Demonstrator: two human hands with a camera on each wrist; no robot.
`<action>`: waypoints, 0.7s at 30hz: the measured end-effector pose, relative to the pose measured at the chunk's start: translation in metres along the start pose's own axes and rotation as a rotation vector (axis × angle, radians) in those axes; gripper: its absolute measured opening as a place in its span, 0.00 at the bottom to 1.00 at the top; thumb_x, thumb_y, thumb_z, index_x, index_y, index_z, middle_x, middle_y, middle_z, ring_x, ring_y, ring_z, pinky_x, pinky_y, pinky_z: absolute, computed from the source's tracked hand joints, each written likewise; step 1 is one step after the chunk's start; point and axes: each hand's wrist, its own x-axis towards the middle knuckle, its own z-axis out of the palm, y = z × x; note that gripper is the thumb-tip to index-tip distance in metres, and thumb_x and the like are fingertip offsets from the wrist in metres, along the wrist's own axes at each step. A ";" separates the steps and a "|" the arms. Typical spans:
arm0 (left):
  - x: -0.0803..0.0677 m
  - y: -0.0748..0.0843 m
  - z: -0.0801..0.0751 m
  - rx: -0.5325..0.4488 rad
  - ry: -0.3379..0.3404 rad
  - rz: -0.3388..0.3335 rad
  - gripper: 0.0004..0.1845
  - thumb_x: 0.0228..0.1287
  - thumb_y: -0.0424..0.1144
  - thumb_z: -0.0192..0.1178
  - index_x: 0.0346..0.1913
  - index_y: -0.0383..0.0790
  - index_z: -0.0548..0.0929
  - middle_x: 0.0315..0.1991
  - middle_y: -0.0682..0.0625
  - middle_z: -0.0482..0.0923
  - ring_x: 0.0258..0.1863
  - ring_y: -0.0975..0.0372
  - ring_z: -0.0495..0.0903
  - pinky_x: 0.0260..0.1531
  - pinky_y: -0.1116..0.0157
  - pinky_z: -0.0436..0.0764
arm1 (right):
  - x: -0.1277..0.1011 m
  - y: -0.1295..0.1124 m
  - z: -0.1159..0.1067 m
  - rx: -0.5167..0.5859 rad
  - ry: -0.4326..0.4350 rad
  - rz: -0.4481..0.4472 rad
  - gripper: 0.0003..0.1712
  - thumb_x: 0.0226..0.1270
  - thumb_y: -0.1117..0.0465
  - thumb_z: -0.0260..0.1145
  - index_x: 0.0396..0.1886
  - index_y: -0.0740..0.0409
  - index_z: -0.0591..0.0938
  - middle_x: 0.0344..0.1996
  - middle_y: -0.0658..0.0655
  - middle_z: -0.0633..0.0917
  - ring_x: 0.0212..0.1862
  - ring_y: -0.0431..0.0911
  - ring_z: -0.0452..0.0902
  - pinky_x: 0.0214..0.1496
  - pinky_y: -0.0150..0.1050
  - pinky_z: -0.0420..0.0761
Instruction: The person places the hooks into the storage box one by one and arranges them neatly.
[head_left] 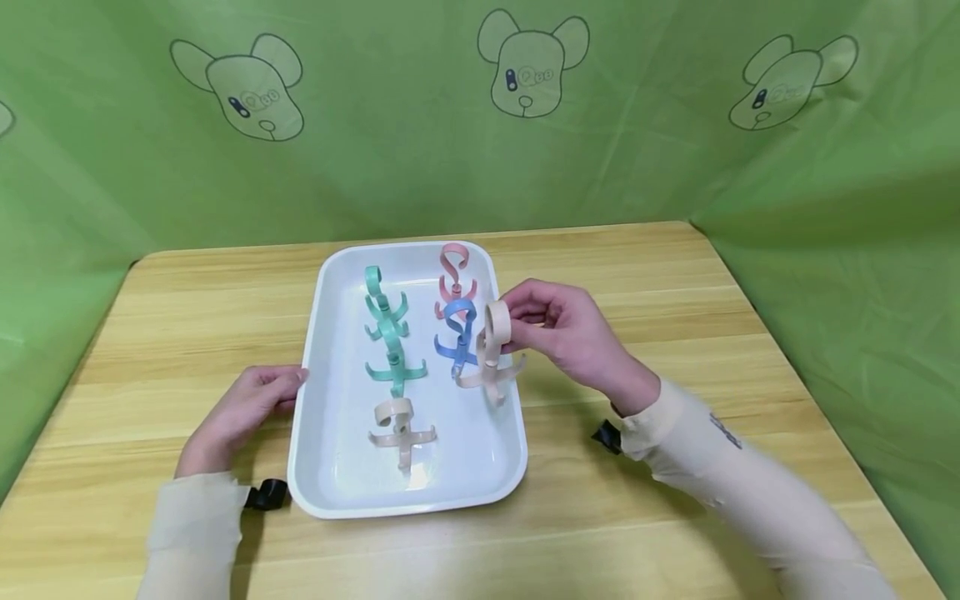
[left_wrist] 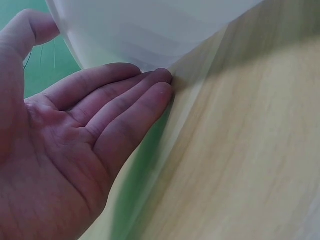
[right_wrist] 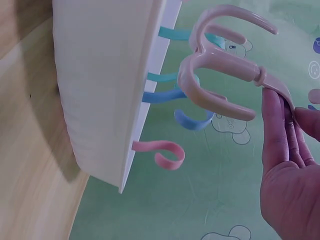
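Note:
My right hand (head_left: 573,333) pinches the curved top of a beige multi-prong hook hanger (right_wrist: 230,65) between thumb and fingers. Its prongs hang over the right rim of a white tray (head_left: 408,507). Beside it inside the tray stand a blue hook hanger (head_left: 461,343) and, farther back, a pink one (head_left: 454,287). Two green hook hangers (head_left: 386,312) stand along the left side, with another beige hook hanger (head_left: 402,437) nearer the front. My left hand (head_left: 243,408) touches the tray's left side. In the left wrist view, its straight fingers (left_wrist: 135,110) rest against the outer wall, thumb near the rim.
The tray stands on a wood-grain table (head_left: 622,517). Green fabric (head_left: 420,167) with printed animal heads rises behind the table and along both sides. Black wrist straps (head_left: 267,495) show at both sleeves.

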 end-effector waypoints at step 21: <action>-0.002 0.001 0.001 -0.025 0.009 -0.025 0.23 0.75 0.39 0.51 0.55 0.17 0.77 0.52 0.33 0.79 0.46 0.63 0.82 0.47 0.66 0.81 | -0.004 0.013 0.015 -0.113 -0.156 0.095 0.06 0.65 0.75 0.63 0.40 0.69 0.82 0.34 0.58 0.85 0.38 0.51 0.82 0.41 0.42 0.84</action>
